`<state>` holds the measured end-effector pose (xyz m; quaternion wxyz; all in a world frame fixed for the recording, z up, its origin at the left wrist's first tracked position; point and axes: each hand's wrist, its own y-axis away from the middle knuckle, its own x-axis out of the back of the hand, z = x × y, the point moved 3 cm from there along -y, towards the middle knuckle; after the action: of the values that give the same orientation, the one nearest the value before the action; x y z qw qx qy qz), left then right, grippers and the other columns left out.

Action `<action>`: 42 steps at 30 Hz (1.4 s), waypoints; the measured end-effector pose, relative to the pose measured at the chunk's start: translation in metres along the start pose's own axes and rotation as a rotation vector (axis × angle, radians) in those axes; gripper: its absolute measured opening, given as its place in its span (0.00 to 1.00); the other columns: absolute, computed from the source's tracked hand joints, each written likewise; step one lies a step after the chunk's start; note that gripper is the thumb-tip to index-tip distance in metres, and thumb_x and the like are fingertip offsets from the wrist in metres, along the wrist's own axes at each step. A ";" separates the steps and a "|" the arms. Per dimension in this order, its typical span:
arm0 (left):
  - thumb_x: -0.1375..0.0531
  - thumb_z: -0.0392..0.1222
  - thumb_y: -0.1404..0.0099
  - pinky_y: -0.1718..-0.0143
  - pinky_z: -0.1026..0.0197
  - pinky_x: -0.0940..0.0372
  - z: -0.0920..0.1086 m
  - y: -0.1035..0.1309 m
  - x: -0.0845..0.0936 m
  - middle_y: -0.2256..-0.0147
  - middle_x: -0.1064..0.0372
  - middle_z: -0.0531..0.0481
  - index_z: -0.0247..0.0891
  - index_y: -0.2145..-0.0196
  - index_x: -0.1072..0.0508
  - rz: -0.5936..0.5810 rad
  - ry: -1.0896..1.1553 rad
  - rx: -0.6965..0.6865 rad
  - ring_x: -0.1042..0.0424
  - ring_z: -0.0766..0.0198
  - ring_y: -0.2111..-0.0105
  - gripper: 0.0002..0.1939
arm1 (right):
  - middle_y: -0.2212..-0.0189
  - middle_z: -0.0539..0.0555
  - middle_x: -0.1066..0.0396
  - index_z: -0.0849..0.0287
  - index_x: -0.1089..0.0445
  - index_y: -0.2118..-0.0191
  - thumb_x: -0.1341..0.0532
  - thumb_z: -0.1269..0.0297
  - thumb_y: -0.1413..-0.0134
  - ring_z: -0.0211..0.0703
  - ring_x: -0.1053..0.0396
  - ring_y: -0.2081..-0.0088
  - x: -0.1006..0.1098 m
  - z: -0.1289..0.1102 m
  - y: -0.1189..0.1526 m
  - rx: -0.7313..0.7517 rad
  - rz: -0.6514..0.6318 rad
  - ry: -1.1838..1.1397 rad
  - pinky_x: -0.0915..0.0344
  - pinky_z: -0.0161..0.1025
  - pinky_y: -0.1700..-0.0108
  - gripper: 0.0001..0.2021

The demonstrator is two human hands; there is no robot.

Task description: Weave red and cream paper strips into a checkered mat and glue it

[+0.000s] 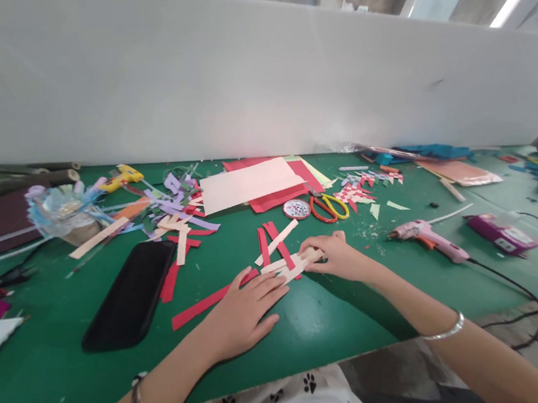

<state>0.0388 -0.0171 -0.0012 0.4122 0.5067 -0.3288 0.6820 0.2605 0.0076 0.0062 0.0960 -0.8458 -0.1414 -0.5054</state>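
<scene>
My left hand (242,313) lies flat on the table, fingers stretched over the left ends of cream paper strips (269,267). My right hand (337,258) is closed, thumb and fingers pinching the right ends of those strips. Red paper strips (276,241) cross the cream ones, as in the start of a weave; the exact over-and-under order is too small to tell. A long red strip (201,308) runs out from beside my left hand. One loose cream strip (282,238) slants just behind the crossing.
A black phone (129,296) lies left on the green table. Behind are cream and red sheets (249,184), scissors (329,207), a round box of beads (296,209) and paper scraps. To the right lie a pink glue gun (429,238) with cord and a purple box (500,234).
</scene>
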 end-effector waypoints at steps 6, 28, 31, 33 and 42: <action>0.55 0.45 0.31 0.40 0.48 0.65 0.006 0.001 0.004 0.39 0.51 0.50 0.46 0.40 0.47 0.000 0.021 0.000 0.51 0.58 0.41 0.22 | 0.78 0.46 0.33 0.58 0.31 0.68 0.43 0.61 0.51 0.36 0.37 0.74 0.003 0.005 0.002 -0.099 -0.017 -0.202 0.46 0.34 0.69 0.08; 0.61 0.61 0.34 0.42 0.45 0.78 -0.065 -0.054 0.008 0.37 0.65 0.49 0.44 0.37 0.60 -0.086 -0.040 0.082 0.62 0.58 0.37 0.33 | 0.64 0.51 0.37 0.57 0.33 0.75 0.47 0.61 0.44 0.43 0.40 0.59 -0.004 0.001 0.012 -0.144 0.053 -0.008 0.50 0.44 0.58 0.12; 0.58 0.66 0.38 0.42 0.45 0.80 -0.066 -0.052 0.010 0.36 0.69 0.49 0.46 0.37 0.63 -0.130 -0.030 0.049 0.64 0.56 0.37 0.38 | 0.64 0.52 0.38 0.56 0.32 0.74 0.48 0.61 0.44 0.44 0.41 0.59 -0.005 0.000 0.013 -0.149 0.002 0.006 0.49 0.45 0.58 0.12; 0.55 0.69 0.41 0.42 0.45 0.81 -0.067 -0.051 0.011 0.36 0.71 0.50 0.48 0.37 0.63 -0.172 -0.025 0.035 0.66 0.55 0.37 0.41 | 0.64 0.52 0.39 0.56 0.31 0.74 0.48 0.62 0.44 0.44 0.42 0.59 -0.004 0.000 0.013 -0.140 -0.016 0.011 0.49 0.46 0.58 0.12; 0.50 0.72 0.48 0.43 0.42 0.82 -0.069 -0.047 0.010 0.36 0.73 0.50 0.51 0.37 0.64 -0.190 -0.023 0.013 0.68 0.50 0.37 0.48 | 0.64 0.52 0.41 0.59 0.35 0.76 0.46 0.66 0.46 0.41 0.41 0.60 0.000 0.008 0.017 -0.016 -0.047 -0.068 0.45 0.45 0.54 0.09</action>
<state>0.0506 0.0664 -0.0088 0.4680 0.5461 -0.2794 0.6361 0.2728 -0.0061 0.0021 0.0726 -0.8597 -0.1603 -0.4796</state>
